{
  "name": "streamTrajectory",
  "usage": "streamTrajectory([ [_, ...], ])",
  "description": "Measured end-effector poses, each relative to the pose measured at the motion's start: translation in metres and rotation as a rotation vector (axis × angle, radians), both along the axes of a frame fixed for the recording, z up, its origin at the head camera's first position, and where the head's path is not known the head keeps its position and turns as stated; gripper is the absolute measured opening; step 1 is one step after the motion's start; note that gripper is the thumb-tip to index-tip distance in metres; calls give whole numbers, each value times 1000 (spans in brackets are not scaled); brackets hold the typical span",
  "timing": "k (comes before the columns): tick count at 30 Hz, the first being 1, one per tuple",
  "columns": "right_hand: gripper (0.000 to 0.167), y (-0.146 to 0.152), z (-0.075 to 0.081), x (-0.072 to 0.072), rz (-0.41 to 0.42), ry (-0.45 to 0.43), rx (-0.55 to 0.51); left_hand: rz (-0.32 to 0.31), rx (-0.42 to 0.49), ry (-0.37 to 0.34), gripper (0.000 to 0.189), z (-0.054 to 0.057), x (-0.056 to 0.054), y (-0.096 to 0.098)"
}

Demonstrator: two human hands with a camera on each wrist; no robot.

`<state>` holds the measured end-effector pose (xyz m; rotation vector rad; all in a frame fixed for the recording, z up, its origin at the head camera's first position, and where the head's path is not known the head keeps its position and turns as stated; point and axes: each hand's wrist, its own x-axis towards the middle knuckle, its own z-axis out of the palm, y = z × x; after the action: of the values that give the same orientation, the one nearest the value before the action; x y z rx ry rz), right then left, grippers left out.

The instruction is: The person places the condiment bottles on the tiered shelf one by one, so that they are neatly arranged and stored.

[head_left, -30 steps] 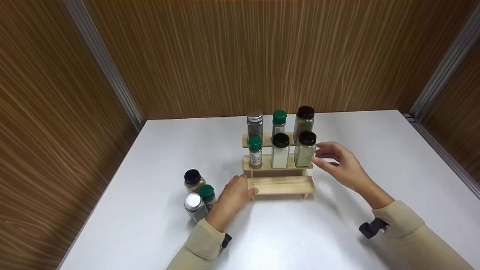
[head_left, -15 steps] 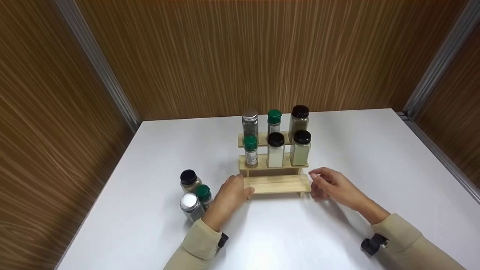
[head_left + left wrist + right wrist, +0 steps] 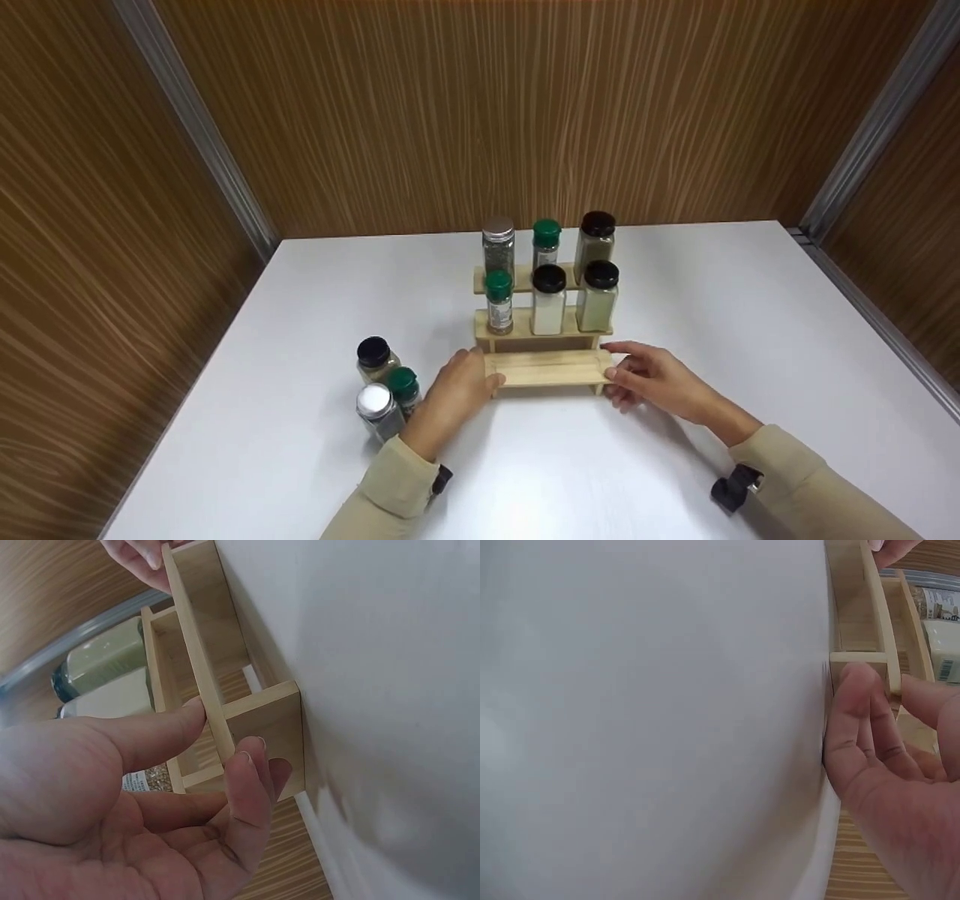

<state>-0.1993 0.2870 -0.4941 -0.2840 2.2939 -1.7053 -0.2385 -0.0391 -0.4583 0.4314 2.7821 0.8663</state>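
A three-step wooden spice rack (image 3: pixel 551 369) stands on the white table. My left hand (image 3: pixel 456 391) grips the left end of its lowest step, thumb on top and fingers curled below, as the left wrist view shows. At the right end, my right hand (image 3: pixel 656 381) pinches the same step, with fingertips against the end support (image 3: pixel 859 658). On the middle step are a green-capped spice jar (image 3: pixel 499 307), a black-capped jar of white powder (image 3: pixel 548 304) and a black-capped jar of pale green powder (image 3: pixel 598 300). The lowest step bears no jars.
The top step carries a silver-capped jar (image 3: pixel 499 247), a green-capped jar (image 3: pixel 547 240) and a dark-capped jar (image 3: pixel 596 244). Left of my left forearm stand a black-capped jar (image 3: pixel 376 360), a green-capped jar (image 3: pixel 405 388) and a white-topped jar (image 3: pixel 379 411). Wood-grain panels (image 3: pixel 480 112) enclose the table.
My right hand has come down from beside the pale green jar on the middle step and taken hold of the lowest step's right end. My left hand keeps its grip.
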Motion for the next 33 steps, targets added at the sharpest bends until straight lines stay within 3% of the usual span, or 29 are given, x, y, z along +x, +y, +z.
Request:
streamTrajectory([
  [4, 65, -1, -2, -1, 6, -43, -39, 9, -20, 11, 57, 3, 7, -5],
  [7, 65, -2, -3, -2, 16, -64, -65, 8, -22, 87, 64, 11, 15, -9],
  [15, 65, 2, -3, -3, 12, -83, -99, -20, 85, 310, 49, 48, 39, -38],
  [19, 66, 3, -3, -3, 17, -91, -105, 32, 84, 425, 46, 58, 46, -65],
  [22, 66, 4, -4, -4, 20, -97, -113, 82, 81, 461, 52, 57, 49, -88],
  [26, 66, 6, -6, -5, 18, -106, -121, 124, 83, 438, 68, 45, 52, -119],
  [33, 66, 8, -7, -4, 19, -119, -121, 208, 82, 294, 92, 17, 63, -146],
])
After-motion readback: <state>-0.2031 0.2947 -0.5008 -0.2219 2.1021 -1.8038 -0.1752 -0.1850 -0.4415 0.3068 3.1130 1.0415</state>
